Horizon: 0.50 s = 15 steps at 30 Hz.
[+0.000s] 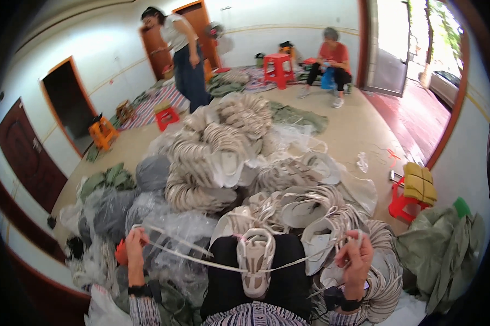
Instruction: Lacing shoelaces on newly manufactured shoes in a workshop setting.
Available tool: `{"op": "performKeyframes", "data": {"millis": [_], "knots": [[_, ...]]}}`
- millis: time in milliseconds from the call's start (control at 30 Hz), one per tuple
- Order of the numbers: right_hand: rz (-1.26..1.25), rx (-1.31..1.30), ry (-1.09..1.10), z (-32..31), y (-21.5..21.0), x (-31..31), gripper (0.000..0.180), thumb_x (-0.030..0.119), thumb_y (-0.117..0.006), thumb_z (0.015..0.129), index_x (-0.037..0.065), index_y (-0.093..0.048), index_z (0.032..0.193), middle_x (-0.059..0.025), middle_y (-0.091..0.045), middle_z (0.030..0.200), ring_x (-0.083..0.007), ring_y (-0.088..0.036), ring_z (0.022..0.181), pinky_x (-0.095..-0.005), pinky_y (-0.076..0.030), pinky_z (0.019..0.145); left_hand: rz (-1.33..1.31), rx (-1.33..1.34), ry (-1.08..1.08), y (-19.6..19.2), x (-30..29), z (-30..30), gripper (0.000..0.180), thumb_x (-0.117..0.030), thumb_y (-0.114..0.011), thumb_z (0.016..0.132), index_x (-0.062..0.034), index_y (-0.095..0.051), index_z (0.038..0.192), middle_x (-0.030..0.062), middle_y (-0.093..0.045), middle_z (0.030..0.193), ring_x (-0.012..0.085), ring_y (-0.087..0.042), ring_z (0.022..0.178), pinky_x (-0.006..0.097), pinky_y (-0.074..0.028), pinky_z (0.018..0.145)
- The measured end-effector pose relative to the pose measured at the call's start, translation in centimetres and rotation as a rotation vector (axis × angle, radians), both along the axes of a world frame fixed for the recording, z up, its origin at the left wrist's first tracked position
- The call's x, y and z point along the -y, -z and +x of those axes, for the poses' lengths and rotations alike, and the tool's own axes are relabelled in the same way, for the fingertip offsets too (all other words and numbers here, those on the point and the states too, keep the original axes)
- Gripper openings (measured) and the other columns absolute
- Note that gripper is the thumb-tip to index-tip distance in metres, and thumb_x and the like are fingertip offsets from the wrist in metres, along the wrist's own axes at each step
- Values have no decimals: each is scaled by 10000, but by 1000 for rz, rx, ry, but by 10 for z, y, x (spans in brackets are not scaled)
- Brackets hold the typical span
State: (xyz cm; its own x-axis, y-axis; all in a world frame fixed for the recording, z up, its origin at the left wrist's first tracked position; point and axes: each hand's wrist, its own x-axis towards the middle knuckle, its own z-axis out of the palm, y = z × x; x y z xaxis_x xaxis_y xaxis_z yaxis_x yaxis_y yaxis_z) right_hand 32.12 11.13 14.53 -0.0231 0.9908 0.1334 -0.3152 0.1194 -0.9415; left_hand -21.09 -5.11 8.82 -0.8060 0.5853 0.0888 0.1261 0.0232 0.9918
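A beige and white shoe upper (256,262) rests between my thighs on my black trousers. Across it runs a pale flat shoelace (223,266), sagging in a shallow curve from one hand to the other. My left hand (138,239) is raised at the left with the lace pinched in its fingers, and a loose length hangs back toward my lap. At the right, my right hand (355,258) has closed fingers on the other side of the lace. Whether the lace passes through the upper's eyelets is too small to tell.
Stacked shoe uppers (223,146) heap up ahead, with more stacks (383,271) by my right arm. Clear plastic bags (169,233) lie left. A red stool (405,201) bears yellow bundles (419,182). One person (180,49) stands; another (332,57) sits farther back.
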Motion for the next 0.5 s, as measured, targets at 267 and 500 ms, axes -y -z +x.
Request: {"op": "performKeyframes", "data": {"millis": [267,500], "knots": [[64,768,-67,-31,47,-38,259,115,-566,868,-30,-557,1083,-132,-630,918,-202,-616,818,-291,-479,707,-668,-636,325,73,-11,49,242,-200,-547,871,10,-615,968,91,-646,771,147,-614,699,270,-471,620],[334,1032,-193,-80,72,-26,260,76,-609,798,3,-574,1045,-181,-582,973,-335,-564,923,-365,-446,812,-362,-356,855,81,-67,195,231,-148,-632,818,-13,-615,1004,112,-595,884,187,-601,751,286,-479,679]]}}
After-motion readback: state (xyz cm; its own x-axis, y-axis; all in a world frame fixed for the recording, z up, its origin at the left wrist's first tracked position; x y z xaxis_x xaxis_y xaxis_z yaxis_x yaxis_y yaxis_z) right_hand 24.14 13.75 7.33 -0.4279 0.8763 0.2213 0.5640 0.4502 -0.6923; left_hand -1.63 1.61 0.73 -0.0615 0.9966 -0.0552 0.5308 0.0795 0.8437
